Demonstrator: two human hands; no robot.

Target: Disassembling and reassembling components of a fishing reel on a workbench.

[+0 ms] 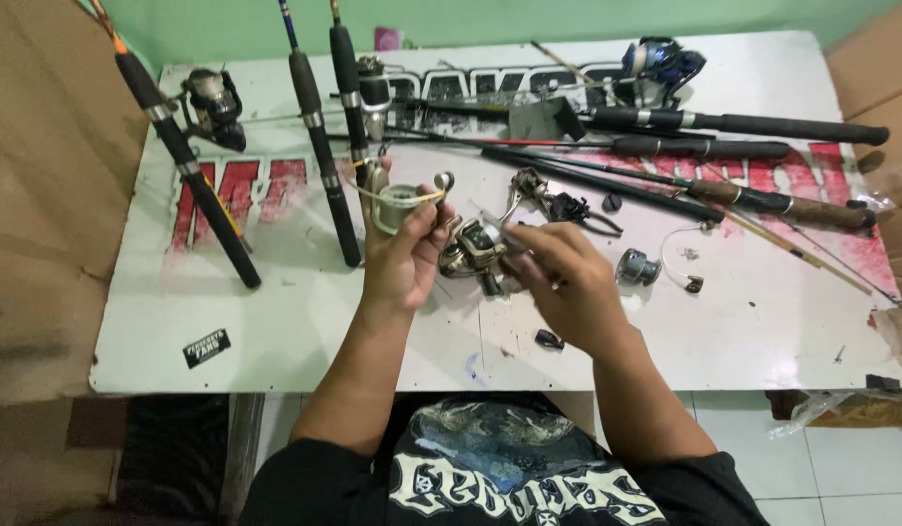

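I see my left hand point(404, 255) raised over the white tabletop point(275, 321), fingers curled around a pale spinning-reel spool point(397, 203) with its bail wire arching over the top. My right hand point(568, 282) sits just beside it, fingers pinched on the silver reel body point(475, 245), which hangs between both hands above the tabletop's middle. I cannot tell exactly which small part the right fingertips press.

The risk I judge greatest is a slip: the reel is held in the air by fingertip grip alone, and a twist against a stiff part could send it down onto the tabletop. Small loose pieces lie close under my hands, a dark knob point(549, 340) near the right wrist, a grey spool point(637, 266) and a bit of white line with a clip point(687, 273) to the right. A dropped reel or a sweeping forearm could knock these off the near edge. The rods point(319, 146) stand near my left hand, and the long dark rods point(665, 190) lie behind; an elbow swing could roll one into the work
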